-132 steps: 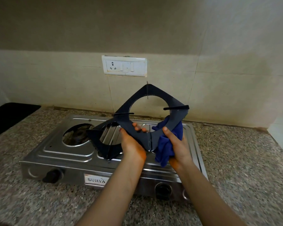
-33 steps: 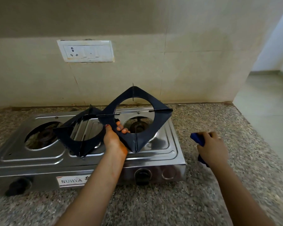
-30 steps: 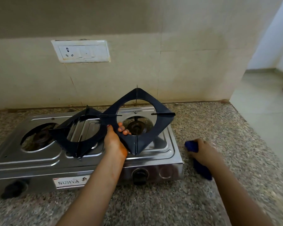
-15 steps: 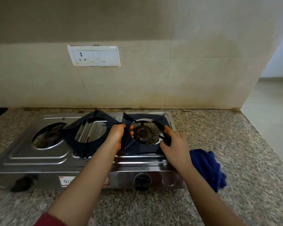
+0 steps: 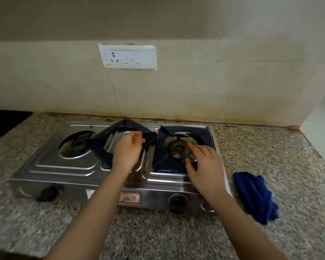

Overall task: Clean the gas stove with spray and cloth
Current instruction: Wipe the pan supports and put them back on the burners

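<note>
Both hands over the gas stove, blue cloth lying aside on the table.

The right hand is relaxed and spread, holding nothing; its thumb touches the near right edge of the right pan support, which sits flat around the right burner just beyond its fingertips. The left hand has its fingers curled at the right corner of the left pan support, which lies tilted and skewed across the stove top, just left of that hand; whether the fingers pinch it cannot be told. The crumpled cloth lies to the right of the right hand, near it, apart from the stove. A knob shows below the right wrist.
</note>
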